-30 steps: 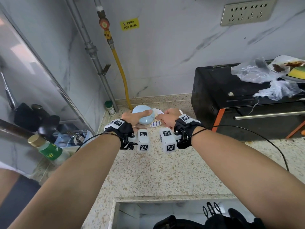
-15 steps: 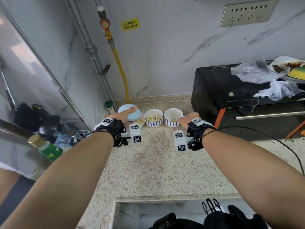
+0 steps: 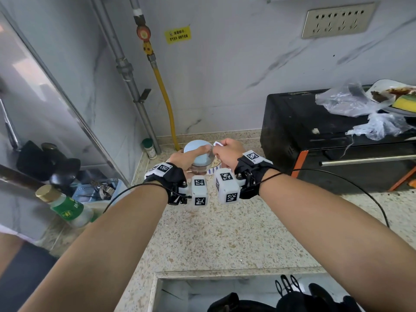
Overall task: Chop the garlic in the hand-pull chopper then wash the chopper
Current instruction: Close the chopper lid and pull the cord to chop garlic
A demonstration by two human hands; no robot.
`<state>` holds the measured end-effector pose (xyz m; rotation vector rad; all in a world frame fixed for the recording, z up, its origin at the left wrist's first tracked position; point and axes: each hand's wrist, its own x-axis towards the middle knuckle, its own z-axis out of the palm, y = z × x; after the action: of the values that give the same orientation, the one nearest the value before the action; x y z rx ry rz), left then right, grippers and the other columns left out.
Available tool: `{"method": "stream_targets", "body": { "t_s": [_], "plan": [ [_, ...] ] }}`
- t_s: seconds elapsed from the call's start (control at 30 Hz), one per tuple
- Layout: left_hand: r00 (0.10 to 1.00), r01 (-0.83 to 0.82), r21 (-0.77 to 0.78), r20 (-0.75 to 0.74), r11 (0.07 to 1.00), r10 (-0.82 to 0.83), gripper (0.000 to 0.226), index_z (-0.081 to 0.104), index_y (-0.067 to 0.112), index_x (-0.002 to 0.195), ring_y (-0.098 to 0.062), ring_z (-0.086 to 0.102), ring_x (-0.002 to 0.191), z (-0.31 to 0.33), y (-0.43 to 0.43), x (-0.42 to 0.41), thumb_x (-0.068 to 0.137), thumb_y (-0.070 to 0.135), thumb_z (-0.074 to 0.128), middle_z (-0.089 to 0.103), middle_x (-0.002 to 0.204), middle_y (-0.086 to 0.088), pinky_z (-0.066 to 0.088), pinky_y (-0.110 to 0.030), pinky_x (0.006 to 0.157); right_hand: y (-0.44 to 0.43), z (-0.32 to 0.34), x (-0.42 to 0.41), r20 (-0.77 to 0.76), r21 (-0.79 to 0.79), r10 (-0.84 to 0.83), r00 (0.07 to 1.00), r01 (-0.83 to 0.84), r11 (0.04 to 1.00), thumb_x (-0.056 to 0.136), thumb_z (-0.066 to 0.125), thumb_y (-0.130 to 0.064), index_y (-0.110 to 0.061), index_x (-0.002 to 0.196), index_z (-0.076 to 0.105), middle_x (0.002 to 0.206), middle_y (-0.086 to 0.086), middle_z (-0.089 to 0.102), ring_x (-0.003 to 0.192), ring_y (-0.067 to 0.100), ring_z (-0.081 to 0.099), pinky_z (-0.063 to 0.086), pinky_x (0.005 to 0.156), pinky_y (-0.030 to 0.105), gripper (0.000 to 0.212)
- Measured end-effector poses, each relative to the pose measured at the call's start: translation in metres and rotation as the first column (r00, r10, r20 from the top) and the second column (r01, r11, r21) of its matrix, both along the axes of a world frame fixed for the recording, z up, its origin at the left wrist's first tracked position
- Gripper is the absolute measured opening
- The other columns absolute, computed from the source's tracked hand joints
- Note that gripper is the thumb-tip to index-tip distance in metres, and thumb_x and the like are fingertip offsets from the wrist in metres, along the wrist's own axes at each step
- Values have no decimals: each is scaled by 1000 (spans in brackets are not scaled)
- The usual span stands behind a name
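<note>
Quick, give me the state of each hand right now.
Left hand: closed around the hand-pull chopper, steadying it.
Right hand: closed on the chopper's white pull handle.

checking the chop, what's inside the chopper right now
Not visible. The pale blue lid covers the chopper, and the left hand wraps its clear cup. The right hand grips the white pull handle beside it.

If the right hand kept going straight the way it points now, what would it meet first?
The right hand points left, so it would likely meet the chopper first, held by the left hand. They look nearly touching, though depth is unclear.
</note>
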<state>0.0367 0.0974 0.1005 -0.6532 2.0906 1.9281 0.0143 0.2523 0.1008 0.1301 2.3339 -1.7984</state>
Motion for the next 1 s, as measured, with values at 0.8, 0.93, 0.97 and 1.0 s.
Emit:
{"method": "stream_targets", "body": {
  "t_s": [0.8, 0.93, 0.97, 1.0],
  "plan": [
    [992, -84, 35, -86, 996, 87, 88, 59, 10, 124, -28, 76, 68, 17, 8, -14, 52, 42, 98, 71, 102, -13, 63, -44, 62, 7, 8, -3, -293, 118, 16, 956, 19, 993, 81, 66, -16, -19, 81, 55, 72, 5, 64, 55, 16, 53, 44, 52, 29, 12],
    [982, -121, -153, -164, 981, 95, 94, 57, 18, 133, -25, 73, 85, 14, 6, -14, 53, 46, 97, 64, 117, -6, 64, -40, 59, 16, 3, -5, -412, 428, 177, 894, 18, 904, 87, 55, -16, -16, 83, 50, 67, -2, 53, 57, 16, 46, 34, 50, 28, 7],
    [978, -136, -202, -185, 970, 98, 96, 57, 18, 135, -24, 71, 91, 11, 4, -14, 53, 48, 97, 63, 119, -5, 64, -41, 60, 20, -2, -7, -426, 504, 220, 877, 28, 863, 88, 53, -16, -17, 82, 47, 65, -2, 50, 56, 17, 45, 32, 49, 29, 9],
    [975, -153, -232, -196, 961, 108, 97, 57, 18, 136, -26, 70, 96, 8, -1, -14, 52, 48, 97, 62, 121, -5, 64, -42, 62, 26, -7, -8, -425, 567, 242, 872, 48, 822, 89, 52, -16, -18, 81, 43, 65, -2, 48, 56, 17, 44, 32, 49, 28, 12]
  ]
}}
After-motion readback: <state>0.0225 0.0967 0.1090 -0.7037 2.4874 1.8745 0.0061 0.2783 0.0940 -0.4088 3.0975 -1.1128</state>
